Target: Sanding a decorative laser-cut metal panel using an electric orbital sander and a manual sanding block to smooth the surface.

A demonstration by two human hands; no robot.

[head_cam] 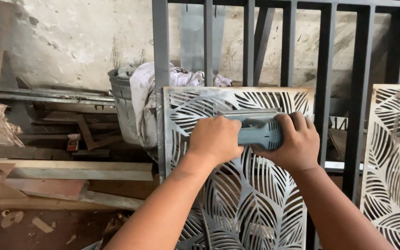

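Observation:
Both hands grip a grey-blue power tool, apparently a hand grinder [259, 128], held flat against a metal panel cut with a leaf pattern [251, 203]. My left hand [215, 139] wraps the tool's left end. My right hand [295, 141] closes over its right end. The panel stands upright, leaning on a dark grey steel frame of vertical bars [325, 60]. The tool's working end is hidden behind my hands.
A second leaf-cut panel [394, 162] stands at the right. A grey bucket [123, 109] draped with pale cloth [146, 92] sits behind the panel on the left. Steel bars and flat strips [70, 169] lie stacked at the left. A rough plastered wall is behind.

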